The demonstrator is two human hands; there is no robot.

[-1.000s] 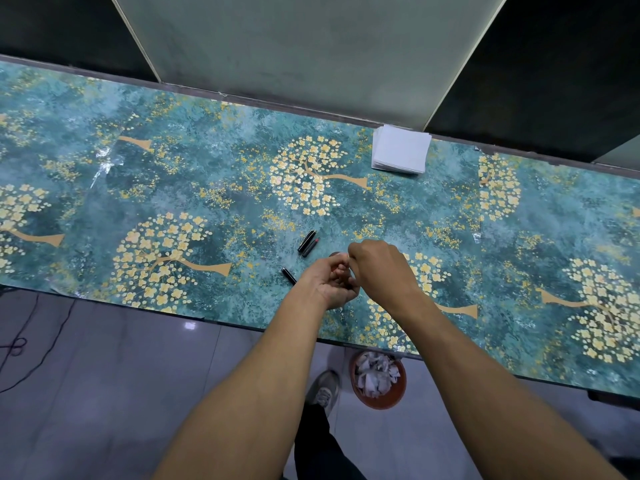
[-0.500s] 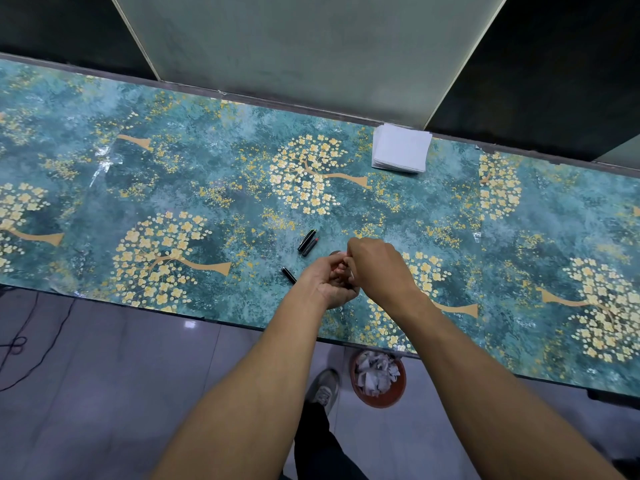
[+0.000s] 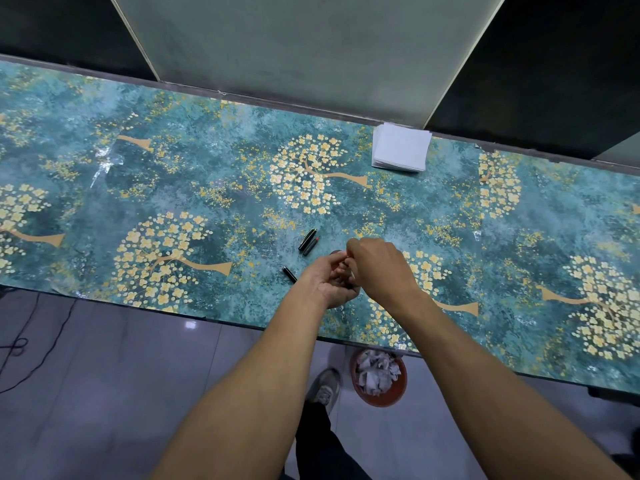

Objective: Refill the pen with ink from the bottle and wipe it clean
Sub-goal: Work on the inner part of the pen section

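Observation:
My left hand (image 3: pixel 330 280) and my right hand (image 3: pixel 379 268) meet just above the table near its front edge. The left hand's fingers curl round a small dark thing, apparently the ink bottle (image 3: pixel 335 252), of which only a dark sliver shows. The right hand's fingertips pinch at its top, and what they hold is hidden. Three pen parts lie on the table to the left of my hands. They are a black cap with gold trim (image 3: pixel 307 240), a dark piece with a red end (image 3: pixel 311 245) beside the cap, and a short black piece (image 3: pixel 289 274).
A stack of white tissues (image 3: pixel 401 152) lies at the table's back edge, right of centre. The table (image 3: pixel 173 188) has a teal cover printed with yellow trees. Below its front edge stands a brown bin (image 3: pixel 379 379) full of crumpled tissues, next to my shoe (image 3: pixel 323 386).
My hands stay pressed together in the same spot, with only small shifts of the fingers. The pen parts have not moved.

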